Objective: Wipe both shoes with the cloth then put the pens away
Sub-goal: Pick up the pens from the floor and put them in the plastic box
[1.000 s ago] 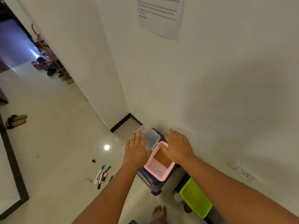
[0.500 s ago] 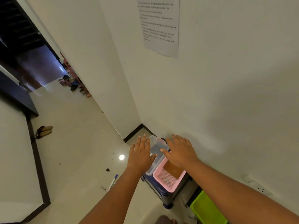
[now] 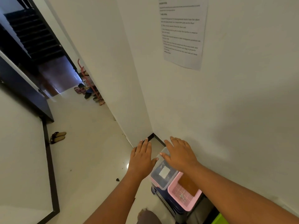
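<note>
The right hand (image 3: 179, 155) is lying flat, fingers spread, on the clear box (image 3: 163, 175), and the left hand (image 3: 142, 157) is hovering at its left edge, fingers straight (neither is gripping anything). The box is sitting beside a pink basket (image 3: 184, 200) on a dark stool (image 3: 168, 202), with a pair of sandals (image 3: 57, 137) lying well apart on the floor.
</note>
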